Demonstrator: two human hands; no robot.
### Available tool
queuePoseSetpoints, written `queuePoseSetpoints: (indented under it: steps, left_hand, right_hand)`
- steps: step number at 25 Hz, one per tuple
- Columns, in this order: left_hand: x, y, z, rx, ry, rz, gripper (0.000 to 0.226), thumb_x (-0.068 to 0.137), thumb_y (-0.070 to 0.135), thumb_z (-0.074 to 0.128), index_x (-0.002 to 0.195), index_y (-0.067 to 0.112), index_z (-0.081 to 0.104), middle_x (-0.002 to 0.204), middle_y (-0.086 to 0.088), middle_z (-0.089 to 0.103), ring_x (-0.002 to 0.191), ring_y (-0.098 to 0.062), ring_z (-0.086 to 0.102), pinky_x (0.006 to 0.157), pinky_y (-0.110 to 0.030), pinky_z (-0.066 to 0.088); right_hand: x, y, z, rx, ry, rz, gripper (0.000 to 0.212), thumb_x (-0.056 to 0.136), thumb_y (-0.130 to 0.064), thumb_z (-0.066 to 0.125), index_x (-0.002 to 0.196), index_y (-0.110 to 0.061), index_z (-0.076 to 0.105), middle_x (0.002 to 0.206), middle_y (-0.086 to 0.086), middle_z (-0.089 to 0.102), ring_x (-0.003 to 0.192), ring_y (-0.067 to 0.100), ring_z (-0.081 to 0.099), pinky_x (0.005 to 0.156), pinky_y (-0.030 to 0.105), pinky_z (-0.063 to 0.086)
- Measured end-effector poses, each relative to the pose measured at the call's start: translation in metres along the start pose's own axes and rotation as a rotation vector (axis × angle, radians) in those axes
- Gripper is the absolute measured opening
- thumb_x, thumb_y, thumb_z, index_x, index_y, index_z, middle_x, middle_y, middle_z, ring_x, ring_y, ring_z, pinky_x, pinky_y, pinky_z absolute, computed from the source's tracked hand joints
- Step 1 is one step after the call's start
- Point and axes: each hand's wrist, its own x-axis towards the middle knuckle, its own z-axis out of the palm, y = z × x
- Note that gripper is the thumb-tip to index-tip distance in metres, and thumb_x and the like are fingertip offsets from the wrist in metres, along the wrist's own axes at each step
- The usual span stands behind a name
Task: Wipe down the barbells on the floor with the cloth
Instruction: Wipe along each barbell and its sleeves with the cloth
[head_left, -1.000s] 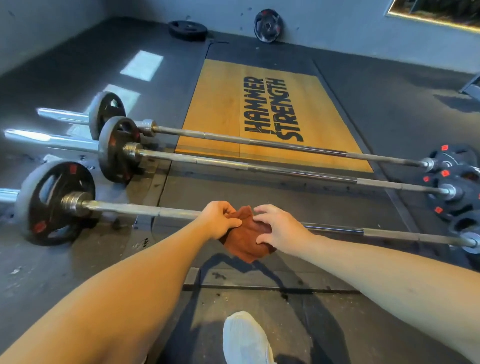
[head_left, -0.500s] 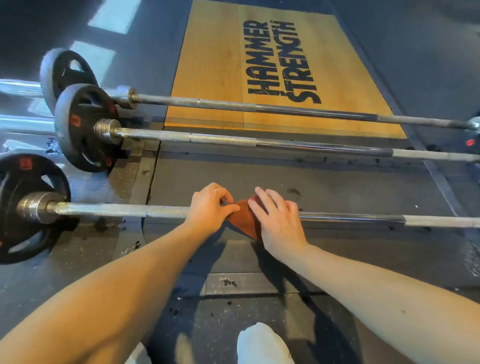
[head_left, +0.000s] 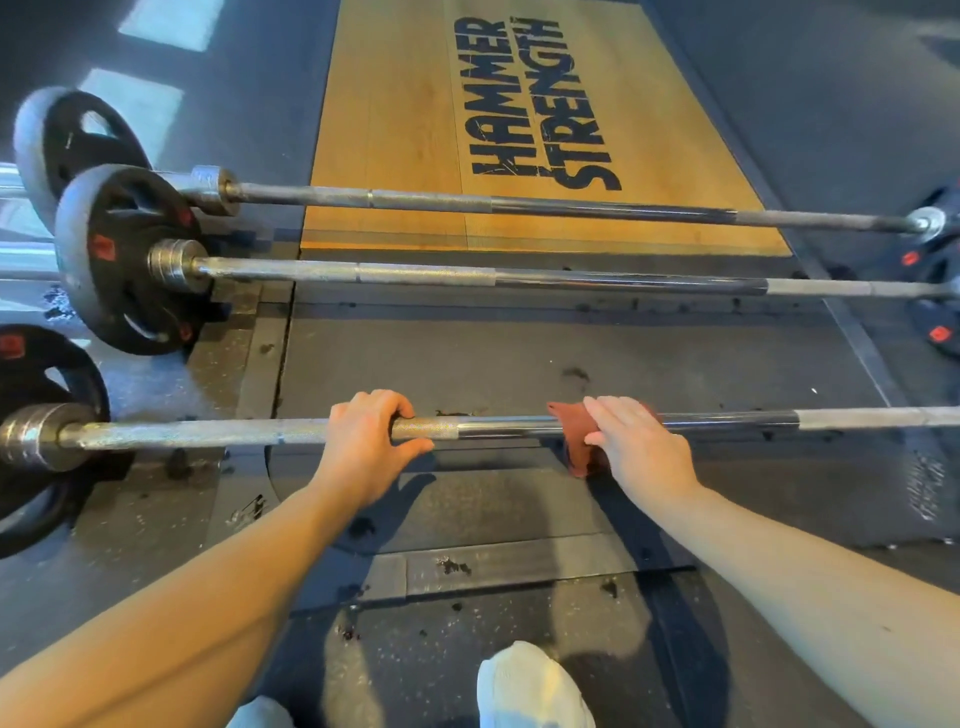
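Note:
Three steel barbells lie side by side on the gym floor. The nearest barbell (head_left: 208, 434) runs across the middle of the view. My left hand (head_left: 366, 447) grips its shaft, fingers curled over the top and thumb underneath. A little to the right, a rust-red cloth (head_left: 576, 436) is draped over the same shaft, and my right hand (head_left: 636, 447) wraps it around the bar. The middle barbell (head_left: 426, 273) and the far barbell (head_left: 441, 200) lie beyond, untouched.
Black weight plates (head_left: 124, 260) with red marks sit on the left ends of the bars, and more plates (head_left: 935, 291) at the right edge. A wooden lifting platform (head_left: 395, 130) with lettering lies behind. My white shoes (head_left: 530, 686) stand on dark rubber flooring.
My hands have parted along the nearest bar. The right hand slid the cloth to the right, and the left hand let go of the cloth and now grips the bare shaft. The camera has moved closer.

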Motion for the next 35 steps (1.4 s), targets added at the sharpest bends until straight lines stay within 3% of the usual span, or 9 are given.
queuePoseSetpoints:
  steps: [3,6,10,15,20,23,26,30,35]
  left_hand:
    - [-0.002,0.001,0.003,0.038,0.018,-0.003,0.030,0.084,0.050,0.076,0.097,0.034,0.053,0.090,0.014,0.056,0.086,-0.013,0.050,0.090,-0.036,0.036]
    - [-0.004,-0.002,0.002,0.078,0.010,0.010,0.030,0.086,0.048,0.075,0.096,0.033,0.051,0.089,0.013,0.056,0.084,-0.014,0.049,0.087,-0.037,0.036]
    - [-0.004,0.002,-0.003,0.173,0.045,0.023,0.033,0.084,0.050,0.076,0.098,0.031,0.052,0.094,0.008,0.057,0.091,-0.018,0.051,0.093,-0.045,0.037]
    - [-0.009,0.033,0.017,0.152,0.000,0.030,0.033,0.084,0.034,0.079,0.101,0.024,0.053,0.100,0.006,0.049,0.100,-0.024,0.045,0.094,-0.048,0.035]
    - [-0.002,0.029,0.020,0.105,0.019,-0.041,0.029,0.080,0.020,0.078,0.098,0.021,0.054,0.098,0.002,0.051,0.097,-0.026,0.042,0.093,-0.051,0.033]
    - [-0.004,0.034,0.024,0.100,0.037,-0.051,0.031,0.080,0.023,0.079,0.096,0.023,0.053,0.096,0.003,0.050,0.094,-0.019,0.036,0.094,-0.050,0.033]
    - [-0.005,0.037,0.024,0.074,0.038,-0.039,0.034,0.080,0.022,0.080,0.097,0.023,0.051,0.096,0.004,0.049,0.094,-0.018,0.036,0.095,-0.049,0.032]
    - [-0.004,0.034,0.022,0.064,0.020,-0.029,0.035,0.082,0.023,0.080,0.098,0.025,0.049,0.096,0.005,0.050,0.093,-0.014,0.033,0.094,-0.047,0.031]
    - [0.002,0.023,0.015,0.035,-0.047,0.020,0.035,0.084,0.026,0.080,0.100,0.028,0.050,0.098,0.006,0.053,0.094,-0.017,0.039,0.090,-0.042,0.032]
  right_hand:
    - [-0.008,-0.004,0.007,0.113,0.117,0.090,0.058,0.103,-0.021,0.057,0.157,-0.023,0.036,0.162,0.001,0.035,0.151,0.024,0.028,0.123,0.039,0.016]
    - [-0.008,-0.090,0.024,0.243,0.191,-0.029,0.057,0.099,-0.003,0.057,0.152,-0.019,0.045,0.158,0.013,0.039,0.149,0.036,0.029,0.121,0.045,0.024]
    - [0.006,-0.147,0.025,0.371,0.084,-0.092,0.064,0.099,-0.001,0.059,0.156,-0.021,0.038,0.163,0.009,0.031,0.153,0.029,0.018,0.124,0.048,0.025]
    - [-0.002,-0.066,0.029,0.349,0.048,-0.121,0.063,0.100,-0.009,0.062,0.157,-0.021,0.037,0.163,0.003,0.031,0.153,0.025,0.021,0.127,0.045,0.018]
    - [-0.013,0.066,0.011,0.195,0.114,0.072,0.059,0.106,-0.012,0.052,0.159,-0.025,0.030,0.166,0.001,0.023,0.155,0.024,0.014,0.126,0.049,0.018]
    - [-0.021,0.130,0.002,0.178,0.154,0.242,0.056,0.107,-0.010,0.046,0.159,-0.024,0.028,0.168,-0.001,0.017,0.156,0.022,0.007,0.126,0.042,0.007]
    - [-0.017,0.153,-0.005,0.287,0.182,0.428,0.050,0.108,-0.010,0.046,0.156,-0.017,0.038,0.166,0.000,0.025,0.155,0.024,0.014,0.124,0.034,0.002]
    - [-0.011,0.070,0.009,0.419,0.259,0.436,0.056,0.098,-0.004,0.064,0.150,-0.008,0.046,0.159,0.005,0.036,0.152,0.027,0.024,0.127,0.036,0.013]
    - [-0.009,-0.107,0.032,0.574,0.200,0.071,0.061,0.094,0.010,0.061,0.151,-0.008,0.046,0.161,0.006,0.036,0.153,0.022,0.021,0.126,0.030,0.006]
